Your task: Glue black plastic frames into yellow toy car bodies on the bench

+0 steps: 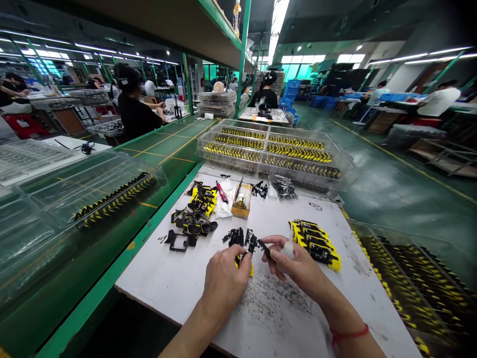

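Observation:
Near the middle of the table, my left hand [228,272] is closed on a yellow-and-black plastic part [238,261], mostly hidden by the fingers. Beside it my right hand [292,263] pinches a small black plastic piece [264,247] between thumb and fingers. A small white squeeze bottle [287,250] with a narrow tip is also tucked in that hand. Small black pieces [234,236] lie just beyond my left hand. To the right, a row of yellow-and-black parts [315,243] lies side by side. More black-and-yellow parts [194,223] are heaped at the left.
A small box [242,201], a red tool [222,192] and a bag of black pieces [282,187] are at the back. Clear trays of parts [268,154] stand behind, with another tray [410,278] at right. The green conveyor [175,144] runs left. Co-workers sit farther off.

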Demonstrator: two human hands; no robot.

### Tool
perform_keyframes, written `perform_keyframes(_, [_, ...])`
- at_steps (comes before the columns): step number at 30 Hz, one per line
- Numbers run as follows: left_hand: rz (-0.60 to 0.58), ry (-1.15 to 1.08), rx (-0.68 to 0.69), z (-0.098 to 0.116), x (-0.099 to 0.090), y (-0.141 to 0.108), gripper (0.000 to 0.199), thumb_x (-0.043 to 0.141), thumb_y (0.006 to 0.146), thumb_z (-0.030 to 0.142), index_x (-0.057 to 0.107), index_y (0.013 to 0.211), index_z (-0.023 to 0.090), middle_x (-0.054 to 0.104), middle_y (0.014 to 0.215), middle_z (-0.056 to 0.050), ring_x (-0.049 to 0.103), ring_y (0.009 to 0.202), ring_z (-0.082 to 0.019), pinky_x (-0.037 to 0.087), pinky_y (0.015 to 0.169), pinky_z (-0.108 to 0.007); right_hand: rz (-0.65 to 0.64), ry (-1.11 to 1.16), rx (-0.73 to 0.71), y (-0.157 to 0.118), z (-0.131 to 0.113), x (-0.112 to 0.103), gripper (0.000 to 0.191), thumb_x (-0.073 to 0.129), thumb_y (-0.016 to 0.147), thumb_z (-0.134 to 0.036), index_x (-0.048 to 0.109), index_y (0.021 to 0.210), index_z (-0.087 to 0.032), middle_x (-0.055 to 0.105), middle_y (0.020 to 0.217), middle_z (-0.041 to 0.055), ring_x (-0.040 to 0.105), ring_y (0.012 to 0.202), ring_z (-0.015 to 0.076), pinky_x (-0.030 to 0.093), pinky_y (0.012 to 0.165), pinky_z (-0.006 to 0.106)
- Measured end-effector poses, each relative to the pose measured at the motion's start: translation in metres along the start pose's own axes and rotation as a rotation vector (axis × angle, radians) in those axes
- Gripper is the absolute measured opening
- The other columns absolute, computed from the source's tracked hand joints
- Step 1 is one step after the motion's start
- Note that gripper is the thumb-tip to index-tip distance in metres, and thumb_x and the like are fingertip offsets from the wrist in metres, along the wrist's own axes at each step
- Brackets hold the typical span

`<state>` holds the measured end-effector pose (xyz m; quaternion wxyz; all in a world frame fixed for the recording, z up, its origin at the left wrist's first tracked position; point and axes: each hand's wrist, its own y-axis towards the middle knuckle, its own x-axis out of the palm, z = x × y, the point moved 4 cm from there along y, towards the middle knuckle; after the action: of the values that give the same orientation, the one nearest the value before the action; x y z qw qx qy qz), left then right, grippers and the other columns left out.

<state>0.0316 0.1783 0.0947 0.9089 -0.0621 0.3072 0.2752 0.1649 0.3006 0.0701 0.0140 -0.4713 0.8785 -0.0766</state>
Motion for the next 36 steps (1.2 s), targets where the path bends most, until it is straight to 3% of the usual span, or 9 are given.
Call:
perform_keyframes(6, [-0.068,-0.054,-0.060,-0.004,0.002,0.016,0.026,0.050,0.085,0.036,0.070,0.078,0.022,0.073,0.080,-0.002,0.062,0.075,-0.019,0.037,0.067,-0.028,0.101,0.131,0.076,0.002,0.001,0.001,0.049,0.068,0.078,-0.046,0.053,0.112,-0.015,0.065,0.076,0.0047,0.052,0.056,0.0112,0.036,0.043,0.021])
perform_keyframes(12, [-0.110,-0.136,-0.077,-0.011,0.003,0.027,0.032,0.048,0.086,0.042,0.072,0.081,0.021,0.073,0.083,-0.003,0.064,0.079,-0.020,0.040,0.068,-0.028,0.182,0.300,0.108,0.004,0.001,0.006,0.041,0.076,0.071,-0.040,0.055,0.096,-0.016,0.068,0.081,0.0056,0.057,0.064,0.0117,0.040,0.047,0.020])
perform_keyframes(16, [-0.138,-0.186,-0.053,-0.009,0.002,0.019,0.028,0.050,0.086,0.040,0.072,0.087,0.023,0.073,0.085,-0.001,0.064,0.079,-0.019,0.041,0.068,-0.027,0.233,0.336,0.125,0.004,0.002,0.008,0.045,0.077,0.070,-0.038,0.055,0.102,-0.016,0.069,0.080,0.0051,0.059,0.065,0.0120,0.040,0.049,0.019])
perform_keyframes(21, [-0.226,-0.273,0.070,0.008,0.006,0.002,0.022,0.053,0.087,0.036,0.072,0.094,0.027,0.073,0.092,0.003,0.064,0.085,-0.017,0.042,0.075,-0.025,0.186,0.330,0.084,0.005,0.001,0.012,0.043,0.075,0.070,-0.040,0.055,0.100,-0.015,0.067,0.074,0.0029,0.059,0.064,0.0131,0.040,0.048,0.021])
perform_keyframes(25, [-0.186,-0.257,0.070,0.012,0.004,-0.003,0.023,0.056,0.085,0.036,0.071,0.100,0.027,0.073,0.097,0.002,0.064,0.088,-0.018,0.041,0.075,-0.025,0.233,0.291,0.046,0.003,-0.005,0.014,0.042,0.076,0.069,-0.041,0.052,0.094,-0.018,0.069,0.080,0.0048,0.060,0.068,0.0155,0.041,0.049,0.022])
perform_keyframes(30, [-0.183,-0.300,0.072,0.012,-0.001,-0.007,0.024,0.051,0.089,0.040,0.070,0.092,0.024,0.072,0.087,0.002,0.062,0.079,-0.016,0.040,0.069,-0.024,0.250,0.237,0.001,-0.003,-0.016,0.025,0.037,0.074,0.071,-0.041,0.057,0.090,-0.015,0.069,0.095,0.0087,0.055,0.063,0.0119,0.040,0.047,0.022])
perform_keyframes(36, [-0.227,-0.410,0.054,0.006,0.001,-0.010,0.032,0.048,0.090,0.042,0.067,0.079,0.019,0.066,0.073,0.000,0.059,0.072,-0.015,0.040,0.065,-0.023,0.209,0.146,-0.022,-0.015,-0.011,0.038,0.039,0.071,0.074,-0.044,0.061,0.097,-0.015,0.065,0.092,0.0051,0.051,0.056,0.0085,0.043,0.049,0.023])
